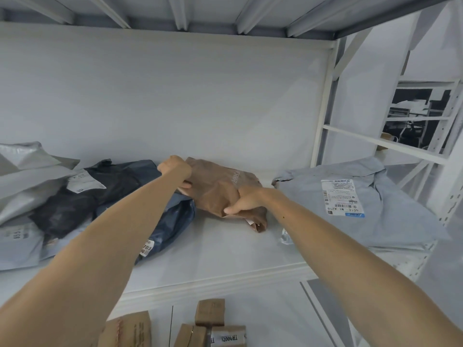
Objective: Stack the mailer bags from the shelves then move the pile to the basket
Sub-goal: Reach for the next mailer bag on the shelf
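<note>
Below the shelf's front edge sit cardboard boxes (220, 324), at least four. On the shelf (225, 249) your right hand (246, 200) pinches the brown mailer bag (220, 189) at its near end, and your left hand (175, 169) is closed on its far left corner, mid-shelf. Stacking looks barely begun: four mailers lie loose toward the left edge, the dark blue mailer (170, 216) nearest, one pale blue mailer (350, 201) at the right. No basket shows.
</note>
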